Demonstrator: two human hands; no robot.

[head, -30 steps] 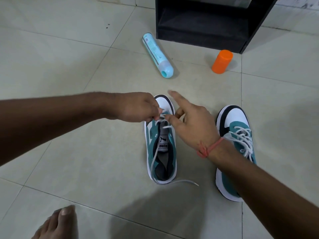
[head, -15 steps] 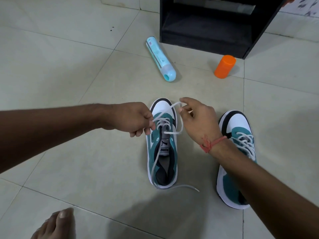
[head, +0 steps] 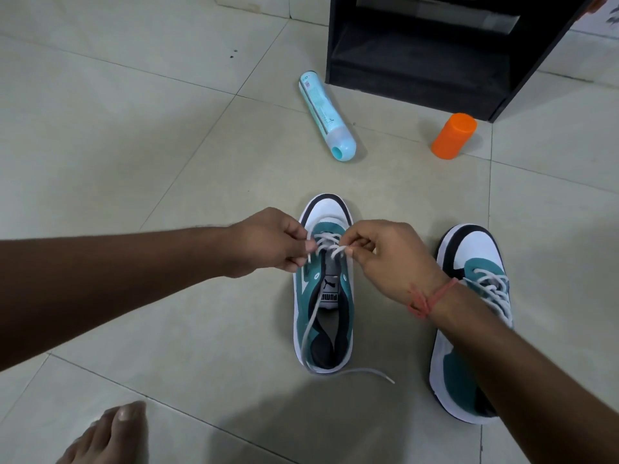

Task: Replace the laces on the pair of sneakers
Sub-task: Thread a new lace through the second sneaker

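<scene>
Both hands work over the middle sneaker (head: 324, 296) on the floor (head: 167, 162): the left hand (head: 268, 242) pinches the white lace (head: 330, 244) near the toe, the right hand (head: 390, 256) pinches it opposite (loose end trailing past the heel). The second sneaker (head: 469, 316) sits just right, laced.

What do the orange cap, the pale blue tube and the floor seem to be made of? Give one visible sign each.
Orange cap: likely plastic, smooth, even colour.
Pale blue tube: probably plastic, glossy, with printed label.
Floor: seemingly glazed ceramic tile, faint sheen, grout lines.
</scene>
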